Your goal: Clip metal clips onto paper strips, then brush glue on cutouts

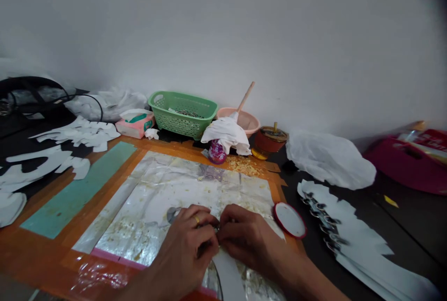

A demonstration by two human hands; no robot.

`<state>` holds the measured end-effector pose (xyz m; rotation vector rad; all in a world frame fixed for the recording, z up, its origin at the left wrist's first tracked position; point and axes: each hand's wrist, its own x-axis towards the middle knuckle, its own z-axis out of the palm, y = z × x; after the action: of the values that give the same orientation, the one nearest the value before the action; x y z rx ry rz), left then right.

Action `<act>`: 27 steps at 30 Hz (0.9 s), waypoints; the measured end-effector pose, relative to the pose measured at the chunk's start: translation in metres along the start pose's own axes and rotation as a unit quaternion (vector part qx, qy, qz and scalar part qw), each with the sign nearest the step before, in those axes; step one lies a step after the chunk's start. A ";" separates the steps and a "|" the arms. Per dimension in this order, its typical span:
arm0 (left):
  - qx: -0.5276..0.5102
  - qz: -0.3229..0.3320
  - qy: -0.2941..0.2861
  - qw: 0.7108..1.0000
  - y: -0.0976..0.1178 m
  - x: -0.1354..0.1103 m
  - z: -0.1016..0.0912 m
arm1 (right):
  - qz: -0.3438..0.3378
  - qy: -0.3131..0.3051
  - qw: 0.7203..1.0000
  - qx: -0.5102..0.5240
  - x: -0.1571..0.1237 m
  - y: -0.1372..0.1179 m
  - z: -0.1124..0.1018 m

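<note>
My left hand (190, 245), with a ring on one finger, is closed in a pinch low in the middle of the view. My right hand (249, 236) meets it fingertip to fingertip, also pinching. Both hold the upper end of a smooth white strip (228, 275), which runs down toward me between the wrists. A tiny shiny bit shows between the fingertips, too small to name. Under the hands lies a work sheet (139, 226) with yellowish smears. A small grey round piece (172, 215) shows just beyond my left fingers.
Right of the hands lie a red-rimmed lid (289, 220) and white strips (363, 231) with metal clips. Behind stand a green basket (185, 124), a pink bowl (249, 121), a purple can (217, 153) under a white cloth, and an amber jar (268, 142). White cutouts (78, 133) lie left.
</note>
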<state>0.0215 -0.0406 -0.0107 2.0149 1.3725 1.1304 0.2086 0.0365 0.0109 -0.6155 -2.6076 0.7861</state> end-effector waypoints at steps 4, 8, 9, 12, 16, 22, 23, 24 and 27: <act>0.004 -0.003 0.000 1.000 0.001 -0.001 0.000 | -0.049 0.049 0.997 -0.033 0.002 0.005 0.010; 0.012 -0.012 -0.011 1.000 0.002 0.001 -0.002 | -0.118 0.100 0.984 -0.089 -0.002 0.005 0.016; 0.013 -0.012 -0.010 1.000 0.001 0.001 -0.002 | -0.131 0.101 0.981 -0.105 -0.005 0.004 0.016; 0.019 -0.009 -0.007 1.000 0.001 0.001 -0.001 | -0.139 0.077 0.978 -0.138 -0.011 0.002 0.014; 0.015 -0.006 -0.005 1.000 -0.001 0.000 0.000 | -0.160 0.061 0.977 -0.126 -0.015 0.003 0.011; 0.016 0.002 0.002 1.000 -0.002 0.001 0.002 | -0.171 0.006 0.982 -0.081 -0.016 0.005 0.004; 0.016 0.003 0.005 1.000 -0.002 0.001 0.002 | -0.162 -0.002 0.984 -0.070 -0.017 0.005 0.002; 0.015 0.003 0.006 1.000 -0.002 0.001 0.002 | -0.153 -0.008 0.986 -0.060 -0.017 0.004 0.001; 0.015 0.004 0.006 1.000 -0.002 0.001 0.002 | -0.139 0.001 0.989 -0.052 -0.015 0.005 -0.001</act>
<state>0.0225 -0.0382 -0.0131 2.0386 1.3970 1.1326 0.2233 0.0328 0.0059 -0.2694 -2.6658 0.5642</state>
